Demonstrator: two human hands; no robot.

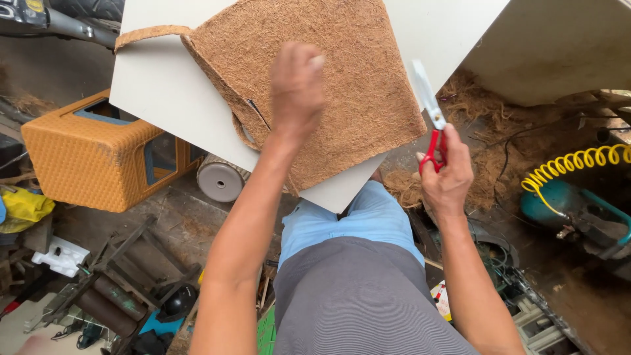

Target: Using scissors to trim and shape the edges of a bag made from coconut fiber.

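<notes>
A brown coir fibre mat (pixel 358 79) lies on a white board (pixel 171 92) at the top of the head view, with a cut slit near its left edge. My left hand (pixel 297 85) presses down on the mat beside that slit, fingers curled. To the right of the mat, my right hand (pixel 447 177) grips red-handled scissors (pixel 428 115). Their pale blades point up and away, just off the mat's right edge.
An orange woven box (pixel 92 158) sits at left beside a grey wheel (pixel 220 181). Loose coir fibre (pixel 486 125) litters the floor at right. A yellow coiled hose (pixel 578 164) and teal tank (pixel 559 200) stand far right. Wooden and metal clutter (pixel 112 289) fills the lower left.
</notes>
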